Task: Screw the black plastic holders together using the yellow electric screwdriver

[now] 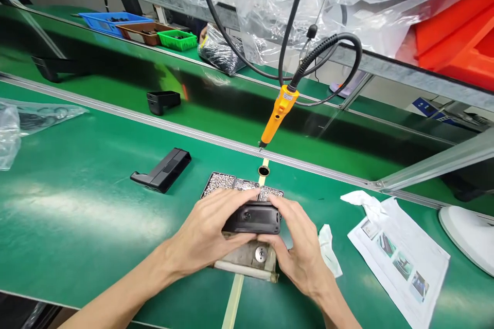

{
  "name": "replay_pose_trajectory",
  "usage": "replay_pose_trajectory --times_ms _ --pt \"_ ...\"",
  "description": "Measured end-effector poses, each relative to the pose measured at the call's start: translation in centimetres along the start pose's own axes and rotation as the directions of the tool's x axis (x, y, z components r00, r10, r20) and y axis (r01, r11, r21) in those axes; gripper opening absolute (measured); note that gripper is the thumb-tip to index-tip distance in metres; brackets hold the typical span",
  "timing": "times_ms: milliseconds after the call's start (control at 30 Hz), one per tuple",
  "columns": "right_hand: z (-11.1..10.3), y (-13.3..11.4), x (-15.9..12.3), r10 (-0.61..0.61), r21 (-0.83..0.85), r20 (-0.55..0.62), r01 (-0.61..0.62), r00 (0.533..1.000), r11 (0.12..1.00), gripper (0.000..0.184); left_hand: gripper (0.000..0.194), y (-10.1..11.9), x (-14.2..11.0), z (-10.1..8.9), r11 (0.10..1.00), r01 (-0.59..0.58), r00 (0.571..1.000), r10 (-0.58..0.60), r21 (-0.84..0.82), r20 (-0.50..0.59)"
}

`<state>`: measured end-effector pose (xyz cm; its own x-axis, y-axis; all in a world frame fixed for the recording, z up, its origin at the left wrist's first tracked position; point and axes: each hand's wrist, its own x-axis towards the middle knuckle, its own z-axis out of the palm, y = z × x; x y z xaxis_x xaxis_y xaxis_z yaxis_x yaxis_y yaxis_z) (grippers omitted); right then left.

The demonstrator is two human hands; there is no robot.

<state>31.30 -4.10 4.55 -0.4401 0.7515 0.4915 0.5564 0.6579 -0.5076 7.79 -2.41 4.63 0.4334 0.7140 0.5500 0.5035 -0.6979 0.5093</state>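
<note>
Between both hands is a black plastic housing [257,218], its recessed side with a round feature facing me. My left hand [210,226] grips its left end, thumb below and fingers along the top. On the right end, my right hand [295,239] holds it the same way. Under the housing lies a worn plate [241,261] bearing a round metal disc [261,254]. Just behind the hands sit trays of small screws [219,182], partly covered by the fingers. A yellow electric screwdriver [278,113] hangs point down beyond them.
Another black plastic part [164,170] lies to the left on the green table [96,185]. A small round black ring [264,170] sits behind the trays. At right are crumpled tissue [329,252] and a printed sheet [401,262]. Coloured bins [116,23] stand beyond the partition.
</note>
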Motion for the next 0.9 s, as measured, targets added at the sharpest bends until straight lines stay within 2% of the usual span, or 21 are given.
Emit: replay_pose_trajectory --times_ms 100,200,333,500,800,900 --pt "-0.3 0.5 -2.4 0.101 0.056 -0.066 -0.097 0.993 0.994 0.060 0.061 0.4 -0.6 -0.4 0.983 0.155 0.984 -0.145 -0.095 0.102" --pt "-0.5 0.4 -5.4 0.178 0.065 -0.081 -0.173 0.981 0.983 0.058 0.051 0.7 -1.9 -0.1 0.961 0.211 0.967 -0.179 -0.178 0.181" --pt "0.0 0.3 -8.5 0.221 0.080 -0.062 -0.215 0.973 0.973 0.058 0.054 1.0 -3.6 1.1 0.947 0.219 0.951 -0.153 -0.235 0.268" --pt "1.2 0.6 -10.0 0.188 0.107 -0.006 -0.187 0.982 0.977 0.054 0.055 0.8 -4.4 1.9 0.945 0.236 0.934 -0.155 -0.229 0.322" --pt "1.3 1.1 -10.9 0.146 -0.085 0.044 -0.142 0.988 0.986 0.053 0.058 0.1 -5.6 2.9 0.976 0.170 0.936 -0.118 -0.133 0.332" --pt "1.3 1.3 -11.3 0.121 -0.161 0.071 -0.108 0.990 0.981 0.054 0.057 0.0 -6.3 3.4 0.990 0.112 0.948 -0.081 -0.085 0.307"
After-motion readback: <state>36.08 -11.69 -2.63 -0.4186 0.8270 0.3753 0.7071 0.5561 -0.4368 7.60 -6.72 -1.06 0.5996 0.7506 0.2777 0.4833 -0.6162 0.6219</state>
